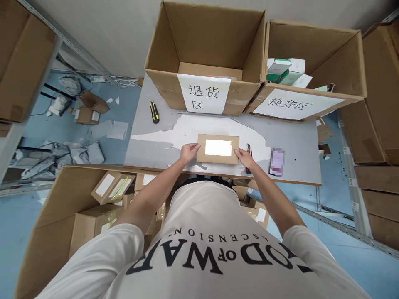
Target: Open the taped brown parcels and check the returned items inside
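A small brown cardboard box [202, 154] with a white label on its top face is held level above the table, or rests on it; I cannot tell which. My left hand [189, 153] grips its left edge, thumb on top. At the opposite edge my right hand [244, 158] is closed the same way, fingers mostly hidden under the box. Partly behind the right hand lies a red and black utility knife [248, 150]. Further right is a phone [277, 161], its screen blurred out. Toward the table's back left lies a yellow and black utility knife [154, 112].
Two large open cartons stand along the back: the left carton [243, 97] bears a paper sign, the right carton [314, 35] contains several white and green boxes. Below the table's front edge [293, 181], a big carton [46, 224] holds several parcels. Shelving with boxes [361, 124] flanks the right.
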`<state>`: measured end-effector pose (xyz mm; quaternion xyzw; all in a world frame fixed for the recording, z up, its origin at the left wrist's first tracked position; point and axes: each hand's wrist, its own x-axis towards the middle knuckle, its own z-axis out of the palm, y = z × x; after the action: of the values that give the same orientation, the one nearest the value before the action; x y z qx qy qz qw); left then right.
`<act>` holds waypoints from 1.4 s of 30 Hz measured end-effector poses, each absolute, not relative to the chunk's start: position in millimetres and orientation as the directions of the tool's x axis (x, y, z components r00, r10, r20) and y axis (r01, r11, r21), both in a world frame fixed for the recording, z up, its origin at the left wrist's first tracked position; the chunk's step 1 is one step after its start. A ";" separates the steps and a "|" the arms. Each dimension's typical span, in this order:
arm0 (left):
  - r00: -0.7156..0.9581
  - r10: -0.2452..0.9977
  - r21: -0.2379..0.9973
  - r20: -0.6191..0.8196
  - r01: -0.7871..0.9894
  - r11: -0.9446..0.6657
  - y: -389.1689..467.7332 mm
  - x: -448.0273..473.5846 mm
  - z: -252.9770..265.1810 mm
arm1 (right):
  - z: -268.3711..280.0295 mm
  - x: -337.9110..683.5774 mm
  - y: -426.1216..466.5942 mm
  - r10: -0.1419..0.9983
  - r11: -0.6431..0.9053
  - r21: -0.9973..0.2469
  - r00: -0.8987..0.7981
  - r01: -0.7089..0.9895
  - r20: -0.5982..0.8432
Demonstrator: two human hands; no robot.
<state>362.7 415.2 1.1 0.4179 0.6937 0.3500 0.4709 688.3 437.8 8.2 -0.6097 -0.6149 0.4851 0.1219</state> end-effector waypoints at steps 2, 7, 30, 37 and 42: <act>-0.200 0.899 0.875 -0.389 0.226 0.428 415.3 361.7 -5.5 | 6.7 684.1 436.9 0.854 -0.241 -0.721 -0.211 0.650 -0.476; -0.139 0.906 0.886 -0.399 0.195 0.420 419.5 355.1 -17.3 | -3.0 682.0 441.5 0.838 -0.307 -0.713 -0.176 0.631 -0.517; 0.087 0.955 0.916 -0.284 0.321 0.243 366.5 352.9 -21.9 | -27.2 690.8 398.4 0.911 -0.105 -0.859 -0.297 0.501 -0.285; 0.003 0.964 0.773 -0.265 0.598 0.211 390.1 347.2 23.1 | 9.6 696.7 430.4 0.933 0.005 -0.762 -0.277 0.647 -0.229; -0.118 0.964 0.701 -0.236 0.667 0.253 405.6 354.3 33.9 | 17.3 686.0 437.2 0.929 -0.046 -0.676 -0.218 0.735 -0.300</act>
<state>354.3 405.6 33.9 0.5704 0.7150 0.2189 0.3399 686.0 437.2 17.3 -0.6126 -0.6791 0.3844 0.1259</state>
